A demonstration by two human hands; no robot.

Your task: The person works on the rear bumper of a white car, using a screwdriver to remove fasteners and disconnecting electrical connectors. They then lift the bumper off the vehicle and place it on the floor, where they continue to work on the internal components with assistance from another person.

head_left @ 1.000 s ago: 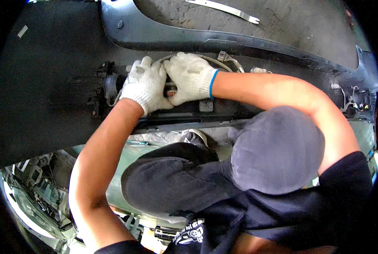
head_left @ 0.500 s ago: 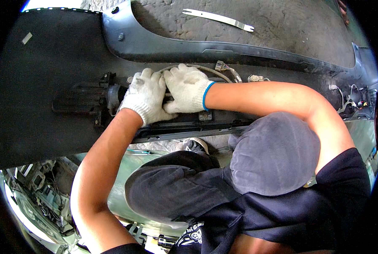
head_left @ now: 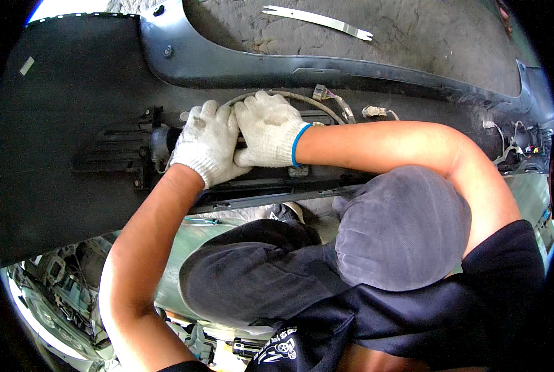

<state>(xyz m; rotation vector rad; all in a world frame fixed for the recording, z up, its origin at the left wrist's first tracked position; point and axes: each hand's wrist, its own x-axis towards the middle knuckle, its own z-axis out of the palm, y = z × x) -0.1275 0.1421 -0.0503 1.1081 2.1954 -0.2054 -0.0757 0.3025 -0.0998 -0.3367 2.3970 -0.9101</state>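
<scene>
Sleeved cable (head_left: 308, 98): arched on dark panel (head_left: 72, 80), between its long edges; long axis left-right, right part bending nearward. Left hand (head_left: 207, 139), right hand (head_left: 269, 129): gloved, adjacent; grip cannot be told.

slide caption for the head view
Gloved left hand and right hand close together over a dark panel, notched metal strip beyond.

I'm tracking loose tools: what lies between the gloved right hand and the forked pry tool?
In the head view, from right hand to pry tool: a cable, the bumper cover's raised edge, then rough grey floor.
</scene>
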